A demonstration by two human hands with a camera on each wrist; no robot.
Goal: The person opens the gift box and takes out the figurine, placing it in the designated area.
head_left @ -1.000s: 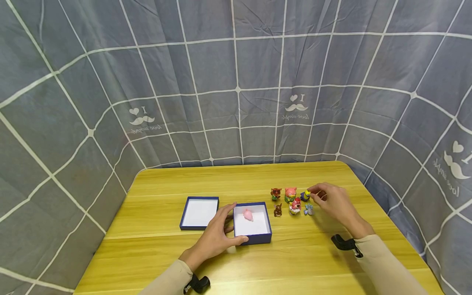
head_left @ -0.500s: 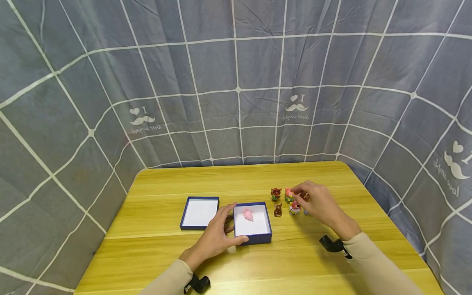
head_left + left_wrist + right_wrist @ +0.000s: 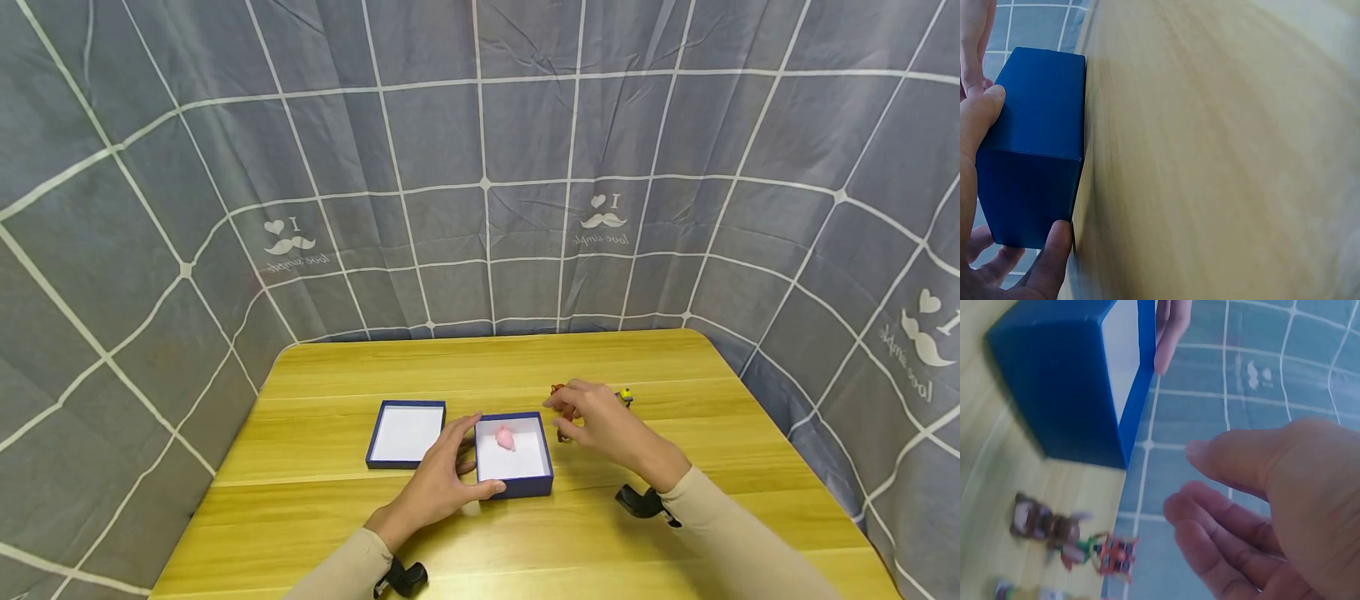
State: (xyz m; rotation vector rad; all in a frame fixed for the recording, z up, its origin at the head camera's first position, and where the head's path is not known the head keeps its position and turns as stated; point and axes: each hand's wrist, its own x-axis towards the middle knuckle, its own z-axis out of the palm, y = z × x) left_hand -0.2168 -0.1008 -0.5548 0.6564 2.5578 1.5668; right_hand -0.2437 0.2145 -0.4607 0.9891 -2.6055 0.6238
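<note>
My left hand [image 3: 442, 475] holds the open blue box [image 3: 525, 487] at its left side. In the left wrist view the thumb presses one wall and the fingers lie against another. Inside the box, on its white floor, lies a small pink figurine [image 3: 506, 437]. My right hand [image 3: 603, 427] hovers over the figurines right of the box, hiding most of them. Nothing shows between its thumb and loosely bent fingers in the right wrist view. Near them are a brown figurine [image 3: 1047, 522] and an orange fox figurine [image 3: 1115, 555] with dark glasses. A yellow-topped figurine [image 3: 626, 395] shows behind the hand.
Left of the box lies the blue-rimmed lid [image 3: 405, 433], white inside facing up. Everything rests on a wooden table [image 3: 337, 525]. A grey checked curtain [image 3: 420, 217] surrounds its back and sides.
My right hand has moved left across the figurines, from the yellow-topped one toward the brown one and the fox. The left hand, the box and the pink figurine have stayed put.
</note>
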